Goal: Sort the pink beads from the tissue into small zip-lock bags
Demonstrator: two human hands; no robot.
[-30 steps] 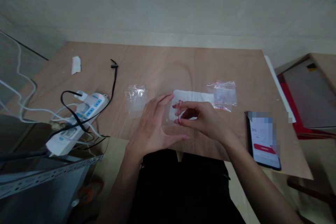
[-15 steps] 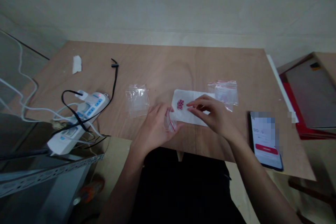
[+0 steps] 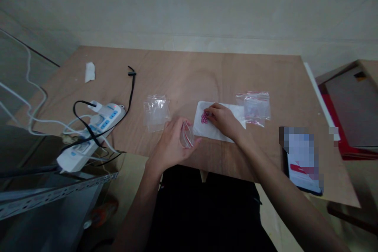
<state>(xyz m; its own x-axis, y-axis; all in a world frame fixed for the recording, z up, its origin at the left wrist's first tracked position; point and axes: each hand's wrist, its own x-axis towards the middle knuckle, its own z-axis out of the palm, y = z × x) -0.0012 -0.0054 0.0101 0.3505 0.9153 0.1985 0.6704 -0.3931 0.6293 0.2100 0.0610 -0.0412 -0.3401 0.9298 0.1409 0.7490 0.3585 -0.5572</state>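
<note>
Small round pink beads [image 3: 204, 117] lie in a cluster on a white sheet [image 3: 211, 132] that looks like paper or cloth. My right hand [image 3: 223, 120] is closed over the sheet, its fingertips brought together at the right edge of the cluster; whether a bead is between them is hidden. In my left hand [image 3: 171, 141] is a clear zip bag [image 3: 187, 134] with a red stripe, its mouth spread apart between thumb and fingers, just left of the sheet. The bag's lower part is hidden by the hand.
Clear bags [image 3: 157, 112] lie left of the sheet, and a stack of red-striped zip bags [image 3: 254, 106] to its right. A phone [image 3: 302, 161] rests near the right edge. At the left, a power strip [image 3: 91, 138] has tangled cables; a white scrap [image 3: 90, 72] lies behind it.
My right hand has moved left and its fingertips have come down to the pink beads. The zip bag in my left hand now faces me with its mouth wider apart.
</note>
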